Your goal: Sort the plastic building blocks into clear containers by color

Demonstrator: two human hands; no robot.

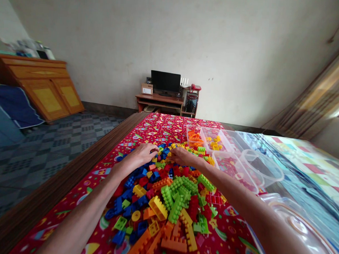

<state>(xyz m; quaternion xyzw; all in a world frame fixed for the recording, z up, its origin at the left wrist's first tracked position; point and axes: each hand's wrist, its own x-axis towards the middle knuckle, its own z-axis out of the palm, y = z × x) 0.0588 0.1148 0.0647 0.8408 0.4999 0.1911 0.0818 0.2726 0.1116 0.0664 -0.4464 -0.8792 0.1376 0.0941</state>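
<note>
A large heap of mixed plastic building bricks (156, 186) lies on the red patterned cloth. At its far side, my left hand (143, 152) reaches over blue bricks (165, 153), with a gap showing between thumb and fingers. Opposite it, my right hand (182, 156) is curled down near small yellow bricks (174, 145), its fingers together. What those fingers hold, if anything, is hidden. Long green bricks (181, 194) are piled in the middle, nearer to me. Orange bricks (174, 244) lie along the near edge.
Beyond my right hand stand clear bins, one with orange bricks (195, 137) and one with yellow bricks (216, 143). Other clear containers (235, 166) and a round tub (262, 165) are to the right. A clear lid (299, 224) lies near my right forearm. The red cloth (164, 126) extends beyond the heap.
</note>
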